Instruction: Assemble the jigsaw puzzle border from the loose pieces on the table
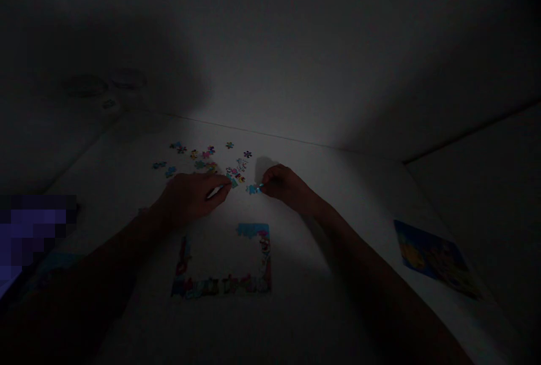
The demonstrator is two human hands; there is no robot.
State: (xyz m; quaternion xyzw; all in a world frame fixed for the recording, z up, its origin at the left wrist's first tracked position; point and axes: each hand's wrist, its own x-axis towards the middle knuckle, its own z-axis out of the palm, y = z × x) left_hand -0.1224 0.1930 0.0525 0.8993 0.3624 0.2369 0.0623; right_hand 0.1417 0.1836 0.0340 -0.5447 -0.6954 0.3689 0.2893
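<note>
Dark room [477,27], pale wall [321,72] behind dimly lit white table [363,207].

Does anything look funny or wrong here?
Yes, the jigsaw puzzle border looks unfinished. Its bottom edge is filled in, but its top edge has a big gap, with pieces only toward the right corner, and the left side looks patchy.

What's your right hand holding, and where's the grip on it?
The right hand holds a blue jigsaw piece, its fingertips gripping the piece's end nearest the hand.
</note>
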